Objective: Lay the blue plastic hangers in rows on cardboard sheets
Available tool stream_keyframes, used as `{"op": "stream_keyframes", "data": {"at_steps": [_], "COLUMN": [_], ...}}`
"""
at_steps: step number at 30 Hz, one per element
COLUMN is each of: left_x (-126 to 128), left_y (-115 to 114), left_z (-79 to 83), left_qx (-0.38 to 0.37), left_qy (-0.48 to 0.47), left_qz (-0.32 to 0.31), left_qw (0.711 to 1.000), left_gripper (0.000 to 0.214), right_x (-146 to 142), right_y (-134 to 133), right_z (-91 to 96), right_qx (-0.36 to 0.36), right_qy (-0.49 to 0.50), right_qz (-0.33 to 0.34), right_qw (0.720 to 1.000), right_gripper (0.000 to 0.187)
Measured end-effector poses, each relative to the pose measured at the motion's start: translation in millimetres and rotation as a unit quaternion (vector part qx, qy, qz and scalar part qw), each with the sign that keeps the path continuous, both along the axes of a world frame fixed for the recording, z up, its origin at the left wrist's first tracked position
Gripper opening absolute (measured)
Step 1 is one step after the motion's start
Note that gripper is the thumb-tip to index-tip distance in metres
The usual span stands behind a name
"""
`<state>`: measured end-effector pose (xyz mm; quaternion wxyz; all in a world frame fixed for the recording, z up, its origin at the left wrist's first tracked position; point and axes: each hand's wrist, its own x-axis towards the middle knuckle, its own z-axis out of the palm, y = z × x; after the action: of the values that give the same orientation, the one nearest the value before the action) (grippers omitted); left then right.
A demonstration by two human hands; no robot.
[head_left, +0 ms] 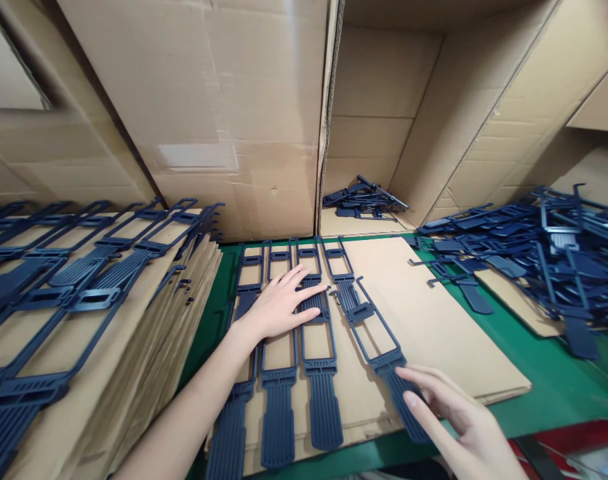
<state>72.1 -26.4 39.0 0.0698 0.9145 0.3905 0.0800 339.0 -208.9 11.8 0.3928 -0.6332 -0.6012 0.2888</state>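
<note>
My left hand [279, 307] lies palm down with fingers spread over several dark blue plastic frames with ridged paddle ends, laid side by side. One plastic frame [320, 363] shows under its fingertips. At the right of this row, another plastic frame [384, 353] lies slanted, its upper end overlapping the one behind it. My right hand [459, 420] is at this frame's ridged paddle end, thumb and forefinger apart over its right side; whether they press on it I cannot tell. A cardboard sheet [424, 327] lies beneath the row.
At left, a stack of cardboard sheets [149, 373] carries more frames. A heap of blue plastic parts [534, 233] lies at right on the green table [549, 407]. A smaller pile [367, 200] sits inside an open cardboard box [384, 87]. A tall cardboard panel [224, 100] stands behind.
</note>
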Motion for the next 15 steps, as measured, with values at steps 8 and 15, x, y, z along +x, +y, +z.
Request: {"op": "stream_keyframes", "data": {"at_steps": [8, 15], "left_x": [1, 1], "left_y": [-1, 0], "left_z": [0.5, 1.2], "left_qx": [0.006, -0.011], "left_qy": [0.004, 0.002], "left_qz": [0.001, 0.000], "left_qw": [1.000, 1.000], "left_gripper": [0.049, 0.062], "right_x": [-11, -14], "right_y": [4, 12], "right_z": [7.2, 1.9], "right_qx": [0.024, 0.064], "right_qy": [-0.084, -0.159], "right_qz": [0.038, 0.024], "right_qw": [0.995, 0.985], "right_gripper": [0.037, 0.036]}}
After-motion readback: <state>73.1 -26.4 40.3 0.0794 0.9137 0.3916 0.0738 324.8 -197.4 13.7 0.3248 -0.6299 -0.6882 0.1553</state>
